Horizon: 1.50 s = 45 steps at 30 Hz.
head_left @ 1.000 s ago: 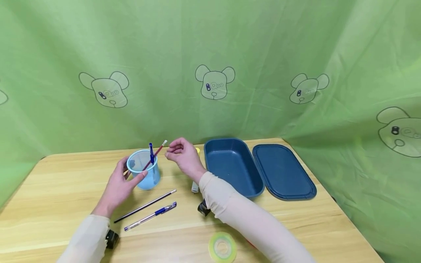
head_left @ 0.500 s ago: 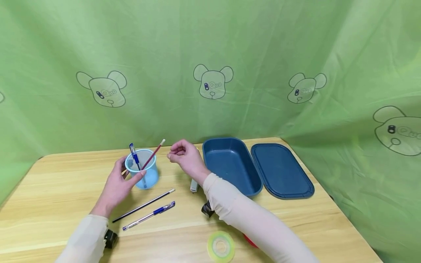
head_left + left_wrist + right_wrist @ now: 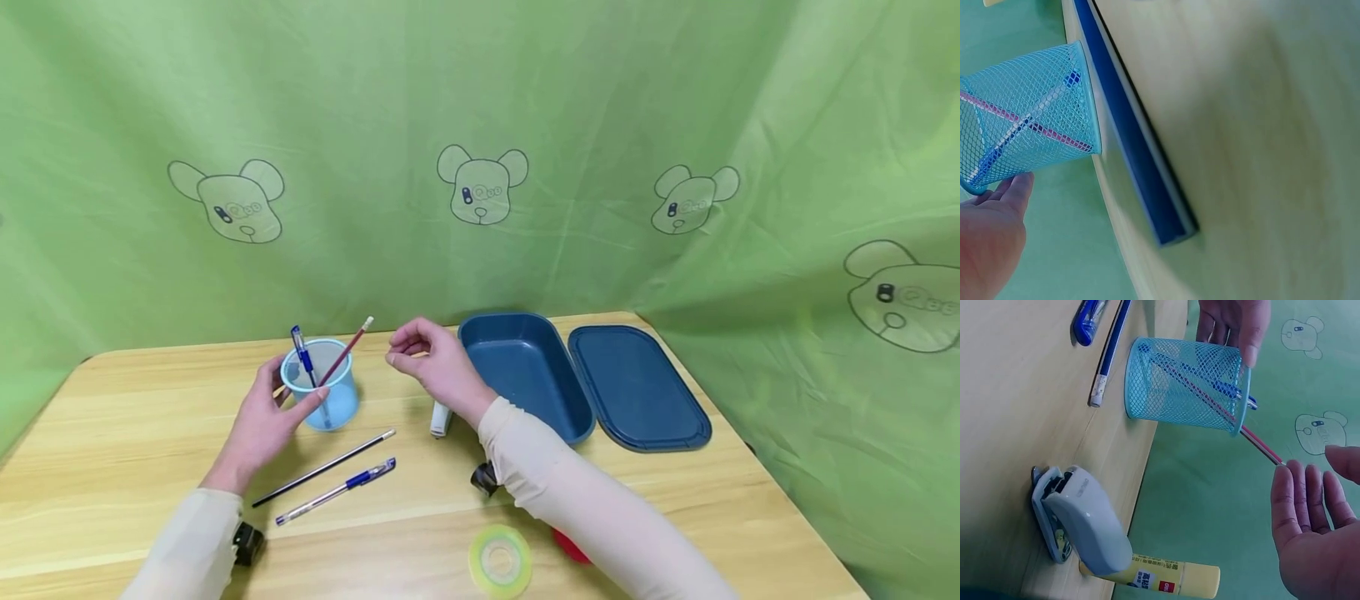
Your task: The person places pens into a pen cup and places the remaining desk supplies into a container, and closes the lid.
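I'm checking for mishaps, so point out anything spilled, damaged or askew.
Nothing stands out: no spill or damage shows. The mesh cup stands upright; the red pencil and blue pen inside simply lean different ways.

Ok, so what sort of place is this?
Probably a desk screened off for filming, though I can't be sure: a green curtain with printed animal faces hangs behind it, and a pen cup and stapler stand on it.
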Available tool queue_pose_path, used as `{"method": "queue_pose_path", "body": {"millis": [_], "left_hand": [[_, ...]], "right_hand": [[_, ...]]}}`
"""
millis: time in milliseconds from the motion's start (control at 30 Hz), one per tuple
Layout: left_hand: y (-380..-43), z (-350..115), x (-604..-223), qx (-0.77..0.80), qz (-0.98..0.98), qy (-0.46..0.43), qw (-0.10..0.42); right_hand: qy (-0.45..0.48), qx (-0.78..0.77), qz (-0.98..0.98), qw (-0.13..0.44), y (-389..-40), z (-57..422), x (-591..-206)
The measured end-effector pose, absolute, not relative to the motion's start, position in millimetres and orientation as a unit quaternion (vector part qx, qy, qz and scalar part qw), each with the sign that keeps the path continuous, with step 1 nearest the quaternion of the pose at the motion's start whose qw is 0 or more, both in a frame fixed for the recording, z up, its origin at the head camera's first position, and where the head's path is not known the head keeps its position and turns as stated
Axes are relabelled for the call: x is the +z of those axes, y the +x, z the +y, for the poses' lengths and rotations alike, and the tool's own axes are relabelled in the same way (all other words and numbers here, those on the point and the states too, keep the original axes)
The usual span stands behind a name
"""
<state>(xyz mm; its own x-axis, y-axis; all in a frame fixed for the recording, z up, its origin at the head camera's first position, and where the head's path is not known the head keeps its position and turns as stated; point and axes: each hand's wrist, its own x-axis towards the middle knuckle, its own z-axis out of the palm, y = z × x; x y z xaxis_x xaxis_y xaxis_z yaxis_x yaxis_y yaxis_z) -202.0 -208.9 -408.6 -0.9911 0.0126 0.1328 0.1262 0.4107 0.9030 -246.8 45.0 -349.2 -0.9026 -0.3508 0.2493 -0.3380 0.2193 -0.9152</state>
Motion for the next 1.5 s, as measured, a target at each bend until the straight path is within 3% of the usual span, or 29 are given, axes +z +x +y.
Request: {"method": "queue_pose_path", "body": {"millis": [400, 967, 1500], "left_hand": [[-202.0, -209.8, -407.8, -0.539, -0.840, -0.037, 0.049], [-202.2, -209.2, -407.7, -0.541, -0.839, -0.039, 0.051], [-201.1, -208.7, -408.5, -0.545, -0.836, -0.035, 0.050]], "right_hand": [[-0.278, -0.490, 0.821, 0.092, -221.5, 43.9, -359.0], [-0.292, -0.412, 0.850, 0.151, -206.9, 34.1, -388.2], [-0.325, -0.269, 0.895, 0.146, -200.7, 32.6, -400.3]]}}
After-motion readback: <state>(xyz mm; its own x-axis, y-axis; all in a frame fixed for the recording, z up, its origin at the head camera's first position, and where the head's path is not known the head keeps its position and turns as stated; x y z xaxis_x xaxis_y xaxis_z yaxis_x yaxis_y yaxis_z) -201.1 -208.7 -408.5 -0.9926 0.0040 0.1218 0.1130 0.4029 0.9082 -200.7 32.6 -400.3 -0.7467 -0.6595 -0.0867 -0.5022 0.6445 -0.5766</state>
